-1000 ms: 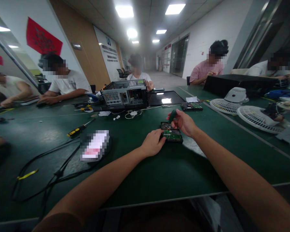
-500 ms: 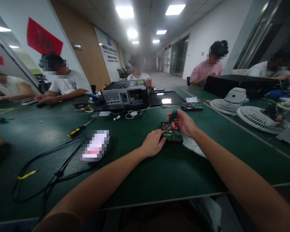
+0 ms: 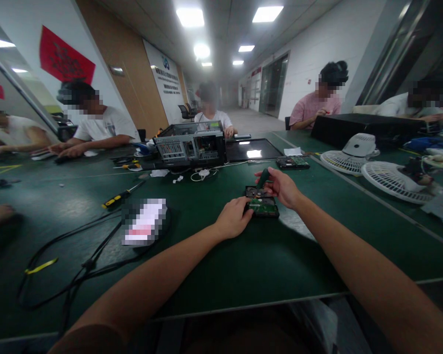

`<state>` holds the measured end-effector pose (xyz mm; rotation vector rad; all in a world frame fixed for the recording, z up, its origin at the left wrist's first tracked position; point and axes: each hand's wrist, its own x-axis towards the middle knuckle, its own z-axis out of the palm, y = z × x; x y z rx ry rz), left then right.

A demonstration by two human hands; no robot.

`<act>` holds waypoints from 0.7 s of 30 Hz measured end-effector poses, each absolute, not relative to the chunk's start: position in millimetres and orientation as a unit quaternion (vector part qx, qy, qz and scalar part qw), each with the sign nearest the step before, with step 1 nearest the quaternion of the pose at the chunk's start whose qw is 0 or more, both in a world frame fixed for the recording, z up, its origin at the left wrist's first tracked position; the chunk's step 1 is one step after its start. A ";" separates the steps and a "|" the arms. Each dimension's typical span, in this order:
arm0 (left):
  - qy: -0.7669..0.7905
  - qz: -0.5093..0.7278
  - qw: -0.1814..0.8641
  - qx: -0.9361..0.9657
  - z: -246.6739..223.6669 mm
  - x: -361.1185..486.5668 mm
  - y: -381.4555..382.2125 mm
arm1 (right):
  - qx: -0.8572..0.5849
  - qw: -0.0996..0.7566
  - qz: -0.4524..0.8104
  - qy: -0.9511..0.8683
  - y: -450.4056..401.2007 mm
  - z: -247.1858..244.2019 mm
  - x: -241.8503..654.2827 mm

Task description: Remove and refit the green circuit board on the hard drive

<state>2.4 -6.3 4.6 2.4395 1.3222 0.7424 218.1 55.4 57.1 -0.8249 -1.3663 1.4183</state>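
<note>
A hard drive [image 3: 265,208] with a green circuit board and a dark casing lies on the table in front of me. My left hand [image 3: 234,218] grips its left edge, fingers at the far side and thumb at the near corner. In my right hand [image 3: 283,187] is a screwdriver [image 3: 263,178] with a dark green handle, pinched between the fingers. It stands tilted over the far part of the drive. Its tip is too small to make out, so I cannot tell which spot it touches.
An opened computer case [image 3: 190,145] stands ahead, beside a dark flat panel [image 3: 254,149]. Another hard drive [image 3: 293,162] lies beyond my right hand. White fan parts [image 3: 395,182] are at right. A yellow-black screwdriver [image 3: 115,199] and black cable [image 3: 90,264] lie left. Several people sit around.
My hands, the screwdriver and the hard drive hold nearly the same places. Across the table, a person's raised hand has come down beside the computer case.
</note>
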 end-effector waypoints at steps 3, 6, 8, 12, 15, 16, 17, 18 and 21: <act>0.456 0.253 0.134 0.843 4.8 2.3 -6.1 | -0.344 0.492 0.562 -0.569 57.1 55.4 218.3; 0.456 0.252 0.132 0.843 4.5 2.3 -6.0 | -0.345 0.497 0.550 -0.576 56.4 55.6 216.2; 0.456 0.252 0.132 0.843 4.6 2.4 -6.3 | -0.342 0.499 0.550 -0.575 54.8 56.5 214.3; 0.455 0.254 0.134 0.843 6.3 2.7 -7.6 | -0.345 0.502 0.553 -0.568 51.8 57.9 212.3; 0.453 0.254 0.133 0.844 7.1 2.6 -8.2 | -0.346 0.499 0.553 -0.570 51.6 57.9 213.5; 0.453 0.254 0.133 0.844 7.0 2.4 -8.2 | -0.346 0.494 0.554 -0.574 51.9 57.8 214.3; 0.454 0.255 0.132 0.844 6.7 2.3 -8.1 | -0.346 0.487 0.555 -0.579 52.1 57.8 215.1; 0.454 0.255 0.131 0.844 6.2 2.0 -7.8 | -0.345 0.484 0.556 -0.581 52.4 57.9 215.8; 0.450 0.258 0.126 0.845 3.7 1.3 -6.6 | -0.338 0.490 0.562 -0.574 52.4 58.3 216.7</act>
